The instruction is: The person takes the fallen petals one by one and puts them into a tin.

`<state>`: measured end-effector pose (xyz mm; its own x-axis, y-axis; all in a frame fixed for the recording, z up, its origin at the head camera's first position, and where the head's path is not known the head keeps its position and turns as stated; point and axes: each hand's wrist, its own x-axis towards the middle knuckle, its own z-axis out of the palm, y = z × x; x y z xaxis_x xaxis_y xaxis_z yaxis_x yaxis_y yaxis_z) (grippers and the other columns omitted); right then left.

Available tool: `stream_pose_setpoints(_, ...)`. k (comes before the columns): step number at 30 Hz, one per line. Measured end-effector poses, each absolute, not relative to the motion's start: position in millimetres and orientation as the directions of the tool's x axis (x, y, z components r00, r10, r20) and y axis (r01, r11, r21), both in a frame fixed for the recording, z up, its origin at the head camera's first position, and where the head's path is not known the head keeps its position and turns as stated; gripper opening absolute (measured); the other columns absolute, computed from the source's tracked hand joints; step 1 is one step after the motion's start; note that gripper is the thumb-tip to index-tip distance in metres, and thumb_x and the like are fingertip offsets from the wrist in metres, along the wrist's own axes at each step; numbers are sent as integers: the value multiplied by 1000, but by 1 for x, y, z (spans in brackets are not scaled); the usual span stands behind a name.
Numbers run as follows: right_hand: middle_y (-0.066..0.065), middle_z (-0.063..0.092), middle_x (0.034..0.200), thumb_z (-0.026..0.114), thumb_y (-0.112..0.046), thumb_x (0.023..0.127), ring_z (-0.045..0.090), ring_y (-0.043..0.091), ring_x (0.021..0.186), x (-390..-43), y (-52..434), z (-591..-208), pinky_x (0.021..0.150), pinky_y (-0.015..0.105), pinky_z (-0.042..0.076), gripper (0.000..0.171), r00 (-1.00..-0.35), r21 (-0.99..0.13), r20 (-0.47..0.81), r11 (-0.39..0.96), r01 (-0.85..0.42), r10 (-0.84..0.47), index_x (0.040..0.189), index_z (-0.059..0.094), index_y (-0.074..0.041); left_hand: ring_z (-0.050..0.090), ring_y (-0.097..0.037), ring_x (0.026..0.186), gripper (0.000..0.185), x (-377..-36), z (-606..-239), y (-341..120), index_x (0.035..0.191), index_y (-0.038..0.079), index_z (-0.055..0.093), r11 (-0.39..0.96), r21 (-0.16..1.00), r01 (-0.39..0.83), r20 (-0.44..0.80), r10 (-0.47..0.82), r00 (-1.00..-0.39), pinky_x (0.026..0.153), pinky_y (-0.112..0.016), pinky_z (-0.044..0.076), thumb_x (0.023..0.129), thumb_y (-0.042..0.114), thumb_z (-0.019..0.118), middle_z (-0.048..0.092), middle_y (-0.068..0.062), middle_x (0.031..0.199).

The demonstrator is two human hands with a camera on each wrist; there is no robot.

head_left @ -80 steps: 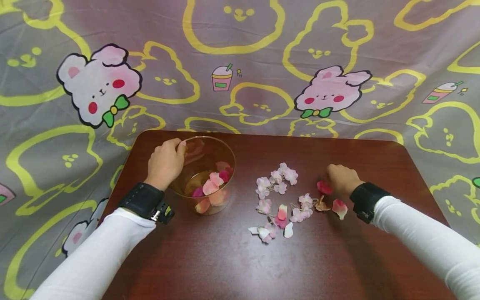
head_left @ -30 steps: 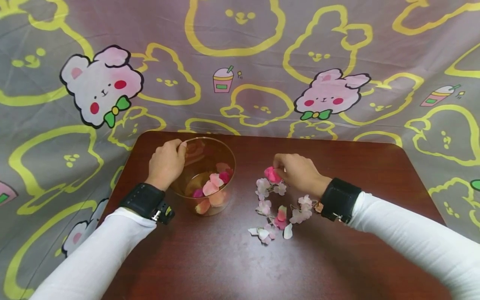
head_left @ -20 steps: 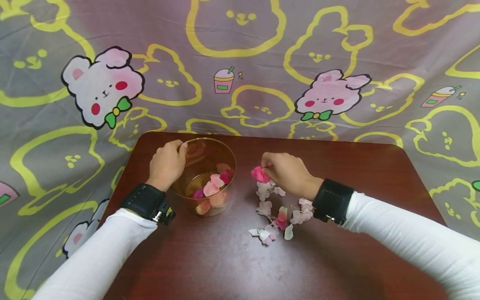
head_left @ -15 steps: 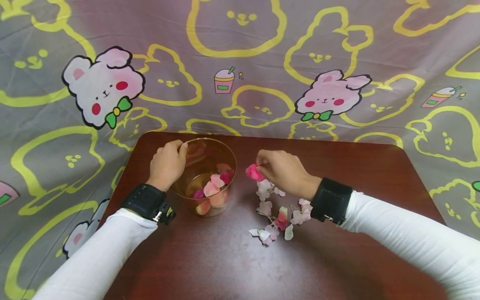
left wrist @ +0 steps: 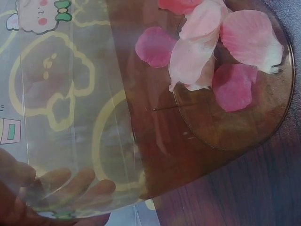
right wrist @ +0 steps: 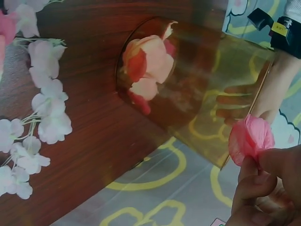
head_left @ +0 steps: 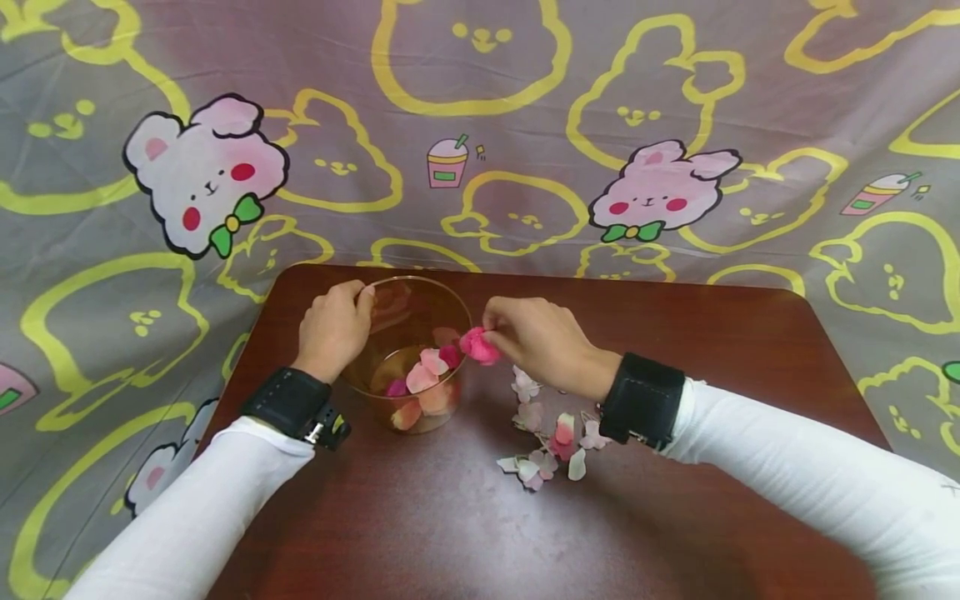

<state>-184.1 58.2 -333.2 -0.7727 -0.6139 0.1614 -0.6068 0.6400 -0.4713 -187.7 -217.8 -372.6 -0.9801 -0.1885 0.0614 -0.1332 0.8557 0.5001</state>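
On the brown table [head_left: 465, 533], cartoon cloth [head_left: 480, 125] behind, hands grip cup [head_left: 408, 354] and petal [head_left: 478, 346].

A dark reddish-brown wooden table [head_left: 712, 333] with rounded corners and a glossy top carries everything here. Toward its far left stands a clear, amber-tinted plastic cup [head_left: 405, 392] (pink and peach petals lie on its bottom). Just right of the cup, on the bare wood, lies a loose scatter of pale pink artificial blossoms on thin stems [head_left: 529, 412] mixed with a few single pink and white fabric petals [head_left: 576, 463]. A grey cloth printed with yellow outlines [head_left: 90, 333] surrounds the table.
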Motion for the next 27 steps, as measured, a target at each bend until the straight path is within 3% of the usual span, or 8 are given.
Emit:
stream_pose_setpoints(4,0,65,81,71,-19,95,50,12,64,-183,50,-333,51,25,35,8,-773,-466,160,643,-608,-614,96,67,-13,67,-46,94,37,-188,-374,-219,106,5,65,856,498,-135,61,-190,-980,74,-58,47,109,32,40,68,-22,98)
stream_pose_setpoints(10,0,68,84,71,-21,95,53,13,68,-183,42,-334,54,25,38,8,-765,-459,162,639,-617,-623,96,68,-14,66,-51,103,37,-188,-374,-219,112,5,65,857,498,-135,63,-191,-980,80,-63,48,109,32,40,69,-26,110)
stream_pose_setpoints(21,-1,66,81,71,-23,95,49,12,65,-185,30,-331,54,25,36,9,-765,-454,192,636,-625,-614,95,68,-15,64,-54,106,37,-188,-372,-217,114,4,65,856,500,-134,66,-192,-979,82,-65,47,108,31,41,68,-29,116)
stream_pose_setpoints(27,-1,71,89,69,-24,96,53,12,68,-185,25,-332,56,25,38,10,-769,-447,158,649,-615,-620,100,70,-15,64,-54,108,37,-188,-374,-217,114,4,66,854,501,-138,70,-199,-977,83,-66,47,108,31,41,68,-29,118)
